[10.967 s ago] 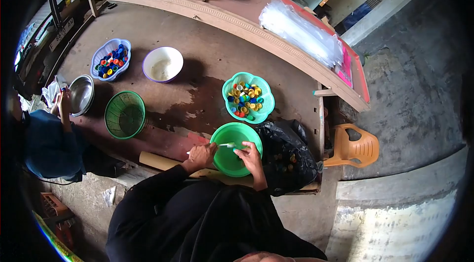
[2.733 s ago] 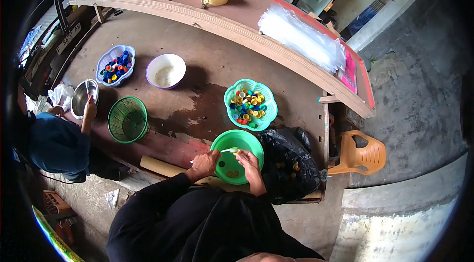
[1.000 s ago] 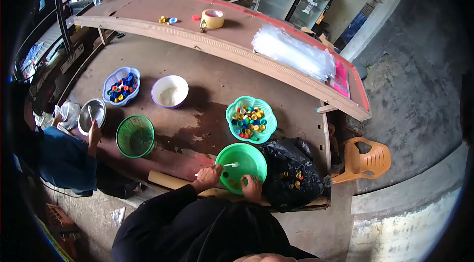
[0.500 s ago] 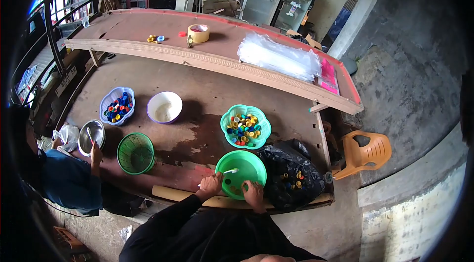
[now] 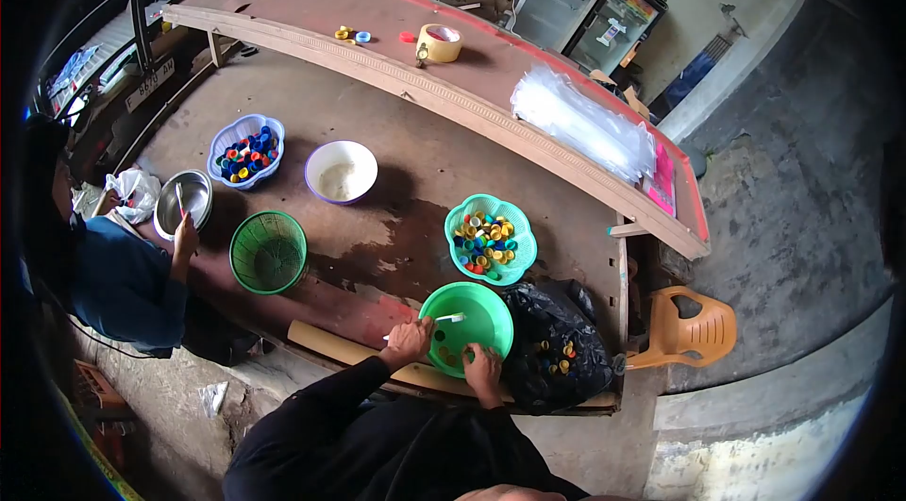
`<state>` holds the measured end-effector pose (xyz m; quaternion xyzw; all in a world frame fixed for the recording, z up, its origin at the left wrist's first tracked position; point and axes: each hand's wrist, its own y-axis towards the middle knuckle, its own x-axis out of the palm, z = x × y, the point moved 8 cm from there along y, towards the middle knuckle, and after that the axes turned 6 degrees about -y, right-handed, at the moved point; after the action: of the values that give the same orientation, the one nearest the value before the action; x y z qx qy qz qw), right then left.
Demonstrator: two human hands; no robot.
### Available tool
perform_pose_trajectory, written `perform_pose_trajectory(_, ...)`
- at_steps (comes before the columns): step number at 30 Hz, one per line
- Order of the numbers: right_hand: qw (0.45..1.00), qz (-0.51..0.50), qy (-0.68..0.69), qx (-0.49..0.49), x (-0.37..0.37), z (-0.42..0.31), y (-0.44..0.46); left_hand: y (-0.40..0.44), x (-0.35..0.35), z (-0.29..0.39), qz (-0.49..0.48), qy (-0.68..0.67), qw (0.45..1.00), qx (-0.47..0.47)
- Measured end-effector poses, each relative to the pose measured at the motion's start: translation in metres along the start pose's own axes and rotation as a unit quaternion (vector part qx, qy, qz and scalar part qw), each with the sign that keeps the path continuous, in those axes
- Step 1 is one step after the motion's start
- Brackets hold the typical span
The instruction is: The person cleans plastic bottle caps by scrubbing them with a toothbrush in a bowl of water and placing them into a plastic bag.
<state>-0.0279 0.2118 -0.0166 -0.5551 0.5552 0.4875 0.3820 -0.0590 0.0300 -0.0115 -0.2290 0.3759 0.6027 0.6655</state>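
My left hand [image 5: 409,342] is closed round a white toothbrush [image 5: 454,318], its bristled head reaching over the green basin [image 5: 505,305]. At the basin's near right side, my right hand [image 5: 483,370] has its fingers curled inward over the rim. What those fingers grip, if anything, I cannot make out. Several small dark and brownish round pieces lie at the bottom of the basin near both hands. Just behind stands a light green scalloped basket [image 5: 525,254] of colourful bottle caps [image 5: 488,235]. On the right, a black plastic bag [image 5: 538,388] with more caps on it touches the basin.
At left, a co-worker's hand [image 5: 187,235] holds a stick-like tool over a metal bowl [image 5: 204,188]. A green basket [image 5: 302,239], a white bowl [image 5: 370,164] and a lavender basket [image 5: 216,142] stand there too. Tape [image 5: 440,43] and plastic sheets [image 5: 580,128] lie on the raised shelf.
The camera has tilted and shifted, so the table appears rotated. Both my hands stay at the basin, the left still holding the toothbrush, with only slight movement.
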Motion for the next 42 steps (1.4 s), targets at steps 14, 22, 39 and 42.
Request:
perform_pose_trajectory(14,0.995,-0.020,-0.080,-0.048,0.020,0.009,0.023,-0.007,0.005,0.000,0.115,0.079,0.988,0.071)
perform_pose_trajectory(22,0.856,-0.111,0.484,0.145,0.012,0.019,0.031,-0.008,-0.006,0.037,-0.010,-0.020,1.000,-0.022)
perform_pose_trajectory(39,0.720,-0.161,0.642,0.208,0.011,0.033,0.040,-0.005,0.008,0.038,-0.017,0.005,0.999,-0.047)
perform_pose_trajectory(42,0.795,-0.051,0.603,0.053,0.000,0.030,0.066,0.007,0.006,0.022,-0.001,0.022,0.997,-0.067)
